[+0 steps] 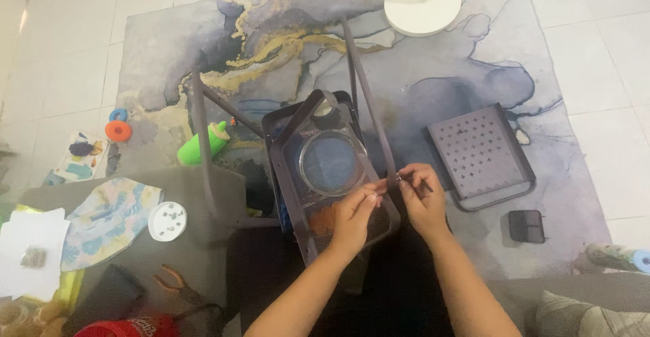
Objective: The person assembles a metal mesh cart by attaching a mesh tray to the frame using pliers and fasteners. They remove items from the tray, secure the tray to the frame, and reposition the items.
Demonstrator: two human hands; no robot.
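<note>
Both hands are meeting at the right edge of a dark metal rack [308, 117] lying on its side over the rug [433, 86]. The left hand [353, 216] is pinching the frame, while the right hand [423, 198] is gripping a thin tool [425, 186] there. A loose tray [481, 153] is lying to the right, well apart.

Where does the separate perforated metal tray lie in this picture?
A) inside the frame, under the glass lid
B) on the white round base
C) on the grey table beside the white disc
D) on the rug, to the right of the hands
D: the perforated metal tray lies flat on the rug, to the right of the right hand and apart from it.
</note>
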